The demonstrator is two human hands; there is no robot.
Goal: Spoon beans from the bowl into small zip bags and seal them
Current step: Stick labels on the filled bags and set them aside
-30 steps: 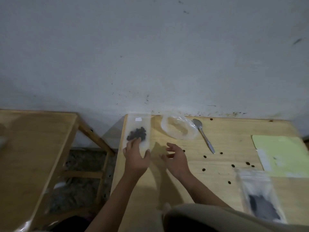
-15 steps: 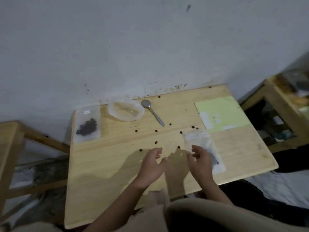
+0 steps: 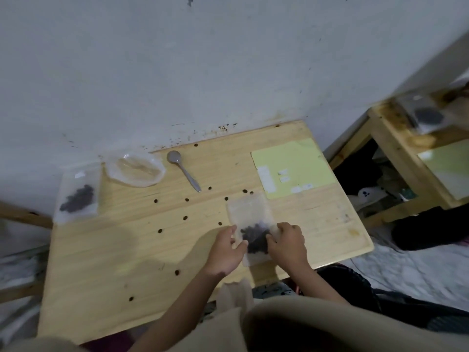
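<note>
From the head view, a small zip bag (image 3: 250, 219) with dark beans (image 3: 255, 236) pooled low inside lies near the table (image 3: 106, 250) front edge. The left hand (image 3: 224, 250) pinches its left edge and the right hand (image 3: 288, 243) grips its right edge, fingers curled. A second filled bag (image 3: 77, 195) lies at the far left corner, beside a clear bowl (image 3: 135, 169) that looks empty, though the dim light leaves this unsure. A spoon (image 3: 184, 170) lies just right of the bowl. Loose beans (image 3: 185, 217) dot the wood, and a yellow sheet (image 3: 294, 166) lies far right.
</note>
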